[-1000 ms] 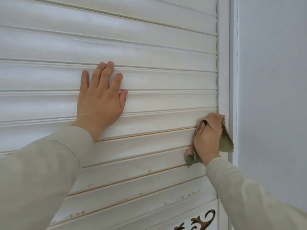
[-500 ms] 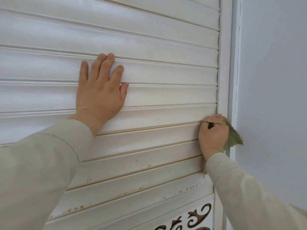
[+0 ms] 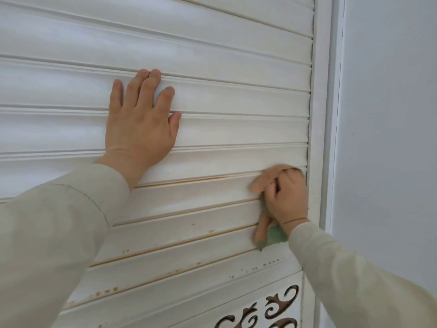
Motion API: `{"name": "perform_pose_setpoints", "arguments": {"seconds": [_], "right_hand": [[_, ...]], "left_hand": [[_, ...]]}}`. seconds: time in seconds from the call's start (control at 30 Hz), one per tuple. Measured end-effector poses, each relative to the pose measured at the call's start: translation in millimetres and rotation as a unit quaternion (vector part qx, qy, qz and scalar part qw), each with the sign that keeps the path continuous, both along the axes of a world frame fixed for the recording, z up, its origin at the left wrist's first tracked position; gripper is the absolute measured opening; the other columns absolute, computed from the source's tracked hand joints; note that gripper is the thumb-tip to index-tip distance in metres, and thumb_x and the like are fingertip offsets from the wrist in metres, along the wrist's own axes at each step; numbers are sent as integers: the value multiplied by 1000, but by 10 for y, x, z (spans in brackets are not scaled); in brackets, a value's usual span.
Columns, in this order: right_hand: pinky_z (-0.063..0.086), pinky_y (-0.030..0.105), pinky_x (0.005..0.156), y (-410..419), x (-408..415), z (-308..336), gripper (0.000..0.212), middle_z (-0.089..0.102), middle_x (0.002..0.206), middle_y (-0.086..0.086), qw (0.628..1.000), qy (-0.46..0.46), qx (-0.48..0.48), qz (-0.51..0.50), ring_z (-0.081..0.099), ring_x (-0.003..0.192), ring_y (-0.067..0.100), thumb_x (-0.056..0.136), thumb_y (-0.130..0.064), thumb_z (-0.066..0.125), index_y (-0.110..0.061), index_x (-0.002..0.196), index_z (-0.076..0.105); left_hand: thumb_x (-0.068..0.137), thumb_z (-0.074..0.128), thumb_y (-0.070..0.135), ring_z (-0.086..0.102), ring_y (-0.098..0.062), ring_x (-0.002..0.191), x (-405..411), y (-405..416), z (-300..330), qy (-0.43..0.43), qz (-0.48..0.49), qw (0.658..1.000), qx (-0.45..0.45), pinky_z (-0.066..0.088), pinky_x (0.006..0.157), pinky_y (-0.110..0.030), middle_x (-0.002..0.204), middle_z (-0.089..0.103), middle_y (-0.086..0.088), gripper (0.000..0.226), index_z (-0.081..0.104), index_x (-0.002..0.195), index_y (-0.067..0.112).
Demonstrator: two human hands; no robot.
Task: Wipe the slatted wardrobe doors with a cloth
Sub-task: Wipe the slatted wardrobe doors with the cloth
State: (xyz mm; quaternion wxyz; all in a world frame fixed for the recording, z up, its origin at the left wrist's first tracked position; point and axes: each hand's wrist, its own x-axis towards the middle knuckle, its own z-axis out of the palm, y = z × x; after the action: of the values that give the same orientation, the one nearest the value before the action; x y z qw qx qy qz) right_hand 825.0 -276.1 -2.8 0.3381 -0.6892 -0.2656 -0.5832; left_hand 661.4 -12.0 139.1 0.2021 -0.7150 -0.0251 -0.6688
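Observation:
A white slatted wardrobe door [image 3: 224,95] fills most of the head view, with yellowish stains along its lower slats. My left hand [image 3: 139,124] lies flat against the upper slats, fingers straight and spread. My right hand [image 3: 283,195] grips a green cloth [image 3: 272,235] and presses it on a slat near the door's right edge. Most of the cloth is hidden under the hand; a corner hangs out below the wrist.
The door's white frame [image 3: 322,114] runs down the right side. Beyond it stands a plain pale wall [image 3: 390,138]. A carved white panel with scroll cut-outs [image 3: 267,311] sits below the slats.
My right hand slid left along the slat, away from the frame, and the cloth now hangs below the hand instead of to its right. The left hand stayed put.

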Motion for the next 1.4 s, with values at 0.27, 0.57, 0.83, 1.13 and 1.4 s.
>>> {"name": "perform_pose_setpoints", "arguments": {"seconds": [0.27, 0.57, 0.83, 1.13, 1.4], "right_hand": [[40, 37, 79, 225, -51, 17, 29, 61, 78, 16, 994, 22, 104, -11, 54, 80, 33, 87, -17, 46, 1, 77, 66], [43, 35, 74, 1059, -730, 36, 14, 60, 76, 14, 990, -95, 56, 92, 51, 75, 29, 79, -8, 54, -4, 69, 63], [42, 36, 75, 1263, -957, 40, 17, 61, 77, 15, 991, -87, 51, 84, 54, 76, 32, 80, -10, 51, -2, 70, 63], [44, 39, 80, 1764, -1425, 32, 22, 63, 81, 17, 996, -31, 62, 60, 58, 81, 35, 82, -13, 49, 0, 74, 65], [41, 37, 76, 2284, -1938, 25, 20, 60, 78, 15, 996, -29, 54, 70, 54, 77, 32, 82, -11, 50, -2, 72, 65]], "left_hand": [[99, 42, 39, 27, -34, 145, 15, 1, 3, 10, 13, 1000, -9, 17, 117, -59, 154, 36, -14, 44, 49, 134, 13], [97, 47, 38, 25, -34, 147, -84, -7, -35, 43, 12, 999, -9, 17, 118, -57, 156, 34, -15, 47, 50, 138, 16], [84, 54, 32, 47, -36, 125, -617, 300, -57, 105, 11, 993, 58, 31, 109, -48, 136, 52, -13, 41, 62, 120, 14], [81, 55, 30, 45, -39, 121, -1721, 1306, -35, -45, 84, 988, -122, 31, 99, -46, 135, 47, -18, 46, 52, 122, 10], [84, 70, 32, 37, -34, 135, -2051, 1816, -237, 106, 29, 992, -65, 19, 116, -54, 148, 41, -12, 60, 51, 139, 15]]}}
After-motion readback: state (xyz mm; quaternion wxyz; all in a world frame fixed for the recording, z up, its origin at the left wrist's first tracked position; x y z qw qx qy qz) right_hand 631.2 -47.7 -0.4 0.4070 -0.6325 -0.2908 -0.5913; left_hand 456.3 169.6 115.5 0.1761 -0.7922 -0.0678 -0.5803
